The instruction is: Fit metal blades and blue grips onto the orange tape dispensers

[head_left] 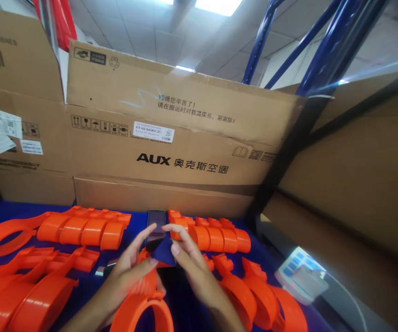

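My left hand (130, 269) is wrapped about the ribbed neck of an orange plastic part with a ring (140, 313) at its lower end. Its thumb meets the edge of a small dark blue flat piece (164, 251), and its index finger points forward. From the other side, my right hand (188, 260) pinches that blue piece between thumb and fingers, just above the orange part's top end. The piece hides how it meets the orange part. Behind both hands, a dark phone-like device (156, 221) lies on the blue surface.
Rows of similar orange ring parts lie to the left (81, 230) and right (219, 237), with larger ones nearer in front. Cardboard boxes (185, 184) wall off the back. A blue-black rack post (282, 152) and a white device with a cable (302, 276) are on the right.
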The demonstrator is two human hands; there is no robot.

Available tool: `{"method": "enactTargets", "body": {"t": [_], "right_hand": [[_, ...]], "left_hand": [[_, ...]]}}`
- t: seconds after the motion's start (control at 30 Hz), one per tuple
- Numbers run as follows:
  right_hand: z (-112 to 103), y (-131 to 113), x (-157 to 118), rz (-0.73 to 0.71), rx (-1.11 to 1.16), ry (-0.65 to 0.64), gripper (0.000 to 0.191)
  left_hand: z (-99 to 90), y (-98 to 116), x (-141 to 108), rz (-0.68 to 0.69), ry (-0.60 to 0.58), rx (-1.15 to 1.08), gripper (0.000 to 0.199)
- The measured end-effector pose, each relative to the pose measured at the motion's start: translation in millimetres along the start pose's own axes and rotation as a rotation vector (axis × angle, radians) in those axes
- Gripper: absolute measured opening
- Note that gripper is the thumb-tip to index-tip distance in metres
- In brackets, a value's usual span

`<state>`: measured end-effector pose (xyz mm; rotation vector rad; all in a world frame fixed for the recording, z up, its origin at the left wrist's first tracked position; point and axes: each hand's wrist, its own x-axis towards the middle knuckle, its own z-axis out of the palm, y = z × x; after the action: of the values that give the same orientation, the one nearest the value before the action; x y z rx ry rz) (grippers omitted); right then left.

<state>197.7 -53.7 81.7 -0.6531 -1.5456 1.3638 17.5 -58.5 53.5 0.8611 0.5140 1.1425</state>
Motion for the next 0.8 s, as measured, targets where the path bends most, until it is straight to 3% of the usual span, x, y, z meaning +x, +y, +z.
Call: {"method": "enactTargets", "body": {"t": [0.17, 0.3, 0.47, 0.57, 0.67, 0.8], "right_hand": [[-1, 4, 3, -0.043, -0.082, 0.063, 0.037], [4, 8, 4, -0.078, -0.22, 0.109, 0.032], [2, 4, 3, -0.059, -0.364, 0.063, 0.023], [-11, -4, 2, -0.061, -0.564, 0.073, 0.017], [-25, -12, -1, -0.074, -0.909, 0.152, 0.015], [-31, -18, -6, -0.026, -1.18, -0.052, 0.027]], "left_hand": [[0.0, -1, -10, -0.101, -0.086, -0.066, 0.071], [1.7, 2, -8, -0.081, 0.014, 0.075, 0.057], [-1.6, 1, 0, -0.095, 0.081, 0.148, 0.063], [-9.8, 0, 5, -0.149, 0.052, 0.06, 0.066], [-15.1, 5, 8, -0.143, 0.051, -0.081, 0.062], [-14.0, 12, 8, -0.062, 0.1, -0.236, 0.054]]}}
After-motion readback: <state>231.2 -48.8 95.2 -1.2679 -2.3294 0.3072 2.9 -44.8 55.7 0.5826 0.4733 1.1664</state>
